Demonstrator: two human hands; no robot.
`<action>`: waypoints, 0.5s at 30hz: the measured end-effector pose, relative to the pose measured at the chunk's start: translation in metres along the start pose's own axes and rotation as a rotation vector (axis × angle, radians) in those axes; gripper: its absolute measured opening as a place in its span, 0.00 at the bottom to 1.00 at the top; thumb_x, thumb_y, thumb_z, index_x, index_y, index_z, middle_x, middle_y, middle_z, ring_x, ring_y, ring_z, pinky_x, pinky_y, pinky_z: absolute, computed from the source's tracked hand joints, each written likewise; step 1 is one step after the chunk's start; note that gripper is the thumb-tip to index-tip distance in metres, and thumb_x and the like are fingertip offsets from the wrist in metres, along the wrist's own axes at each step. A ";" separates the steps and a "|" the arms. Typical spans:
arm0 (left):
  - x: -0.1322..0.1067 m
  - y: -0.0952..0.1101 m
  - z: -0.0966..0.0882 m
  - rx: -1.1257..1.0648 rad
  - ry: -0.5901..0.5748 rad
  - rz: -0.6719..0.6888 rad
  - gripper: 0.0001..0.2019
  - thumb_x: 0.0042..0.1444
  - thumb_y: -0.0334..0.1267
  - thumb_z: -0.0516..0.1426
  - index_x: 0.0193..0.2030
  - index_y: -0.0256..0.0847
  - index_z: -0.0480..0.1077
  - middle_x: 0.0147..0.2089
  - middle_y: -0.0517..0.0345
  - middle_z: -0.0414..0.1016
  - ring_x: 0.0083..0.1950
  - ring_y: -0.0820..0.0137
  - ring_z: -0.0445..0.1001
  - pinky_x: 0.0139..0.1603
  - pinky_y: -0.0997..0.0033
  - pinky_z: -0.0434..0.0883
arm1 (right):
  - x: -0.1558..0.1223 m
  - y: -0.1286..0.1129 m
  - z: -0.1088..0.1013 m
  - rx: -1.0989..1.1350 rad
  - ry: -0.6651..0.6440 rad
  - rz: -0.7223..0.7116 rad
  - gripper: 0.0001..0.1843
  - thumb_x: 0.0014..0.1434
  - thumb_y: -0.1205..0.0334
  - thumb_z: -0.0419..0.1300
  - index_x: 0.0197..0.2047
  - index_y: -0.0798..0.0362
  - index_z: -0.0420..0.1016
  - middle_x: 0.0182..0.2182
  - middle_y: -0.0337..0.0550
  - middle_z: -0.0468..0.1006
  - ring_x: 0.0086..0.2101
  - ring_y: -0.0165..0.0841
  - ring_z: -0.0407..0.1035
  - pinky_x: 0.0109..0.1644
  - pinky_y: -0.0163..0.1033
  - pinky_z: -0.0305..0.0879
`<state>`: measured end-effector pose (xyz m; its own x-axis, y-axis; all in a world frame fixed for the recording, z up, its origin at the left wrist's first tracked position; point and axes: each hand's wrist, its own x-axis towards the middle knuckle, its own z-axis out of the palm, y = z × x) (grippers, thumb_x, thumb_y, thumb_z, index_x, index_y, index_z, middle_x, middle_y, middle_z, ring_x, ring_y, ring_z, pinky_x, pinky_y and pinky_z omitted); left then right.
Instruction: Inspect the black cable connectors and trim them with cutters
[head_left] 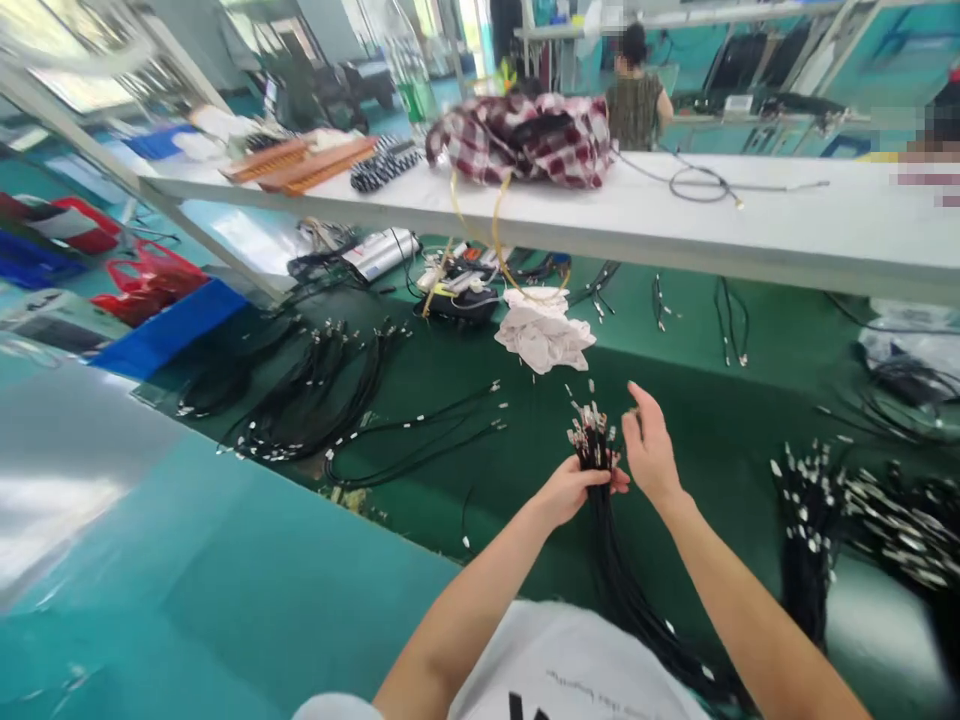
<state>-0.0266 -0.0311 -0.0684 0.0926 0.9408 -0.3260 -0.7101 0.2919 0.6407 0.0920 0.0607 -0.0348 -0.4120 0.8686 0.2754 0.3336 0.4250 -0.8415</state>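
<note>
My left hand [571, 488] is closed around a bundle of black cables [594, 442] with silver connector tips, held upright over the green mat [525, 430]. The bundle trails down toward my lap. My right hand [649, 447] rests against the bundle's right side near the tips, fingers partly curled and pinching at one tip. A crumpled white cloth [544, 333] lies just beyond the hands.
Loose black cables [315, 390] spread over the mat at left, and more bundles [862, 510] lie at right. A white shelf [750, 225] above carries a plaid garment [529, 138] and a cable. A person [636, 95] sits beyond it. Red and blue bins [142, 300] stand far left.
</note>
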 end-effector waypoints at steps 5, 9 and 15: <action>0.000 -0.007 -0.006 -0.054 -0.041 -0.056 0.21 0.49 0.31 0.66 0.52 0.33 0.76 0.44 0.45 0.83 0.45 0.58 0.81 0.56 0.54 0.70 | -0.014 0.014 -0.019 0.204 -0.070 0.094 0.23 0.69 0.51 0.52 0.64 0.47 0.69 0.60 0.47 0.71 0.60 0.40 0.65 0.68 0.50 0.60; -0.004 -0.003 0.007 0.022 -0.167 -0.081 0.24 0.54 0.32 0.63 0.59 0.33 0.73 0.50 0.40 0.81 0.51 0.53 0.80 0.61 0.48 0.67 | -0.027 0.032 -0.042 0.355 0.217 0.290 0.20 0.68 0.48 0.54 0.58 0.48 0.71 0.55 0.48 0.74 0.55 0.36 0.69 0.60 0.45 0.67; -0.002 -0.008 0.028 0.098 -0.176 -0.112 0.21 0.55 0.34 0.64 0.56 0.34 0.74 0.49 0.42 0.82 0.50 0.53 0.81 0.60 0.48 0.70 | -0.045 0.033 -0.064 0.541 0.173 0.440 0.21 0.67 0.45 0.54 0.55 0.48 0.74 0.54 0.46 0.75 0.53 0.35 0.69 0.51 0.39 0.71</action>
<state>-0.0019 -0.0304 -0.0536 0.2930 0.9147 -0.2783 -0.6182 0.4033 0.6747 0.1757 0.0521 -0.0453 -0.1806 0.9773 -0.1107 -0.0475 -0.1211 -0.9915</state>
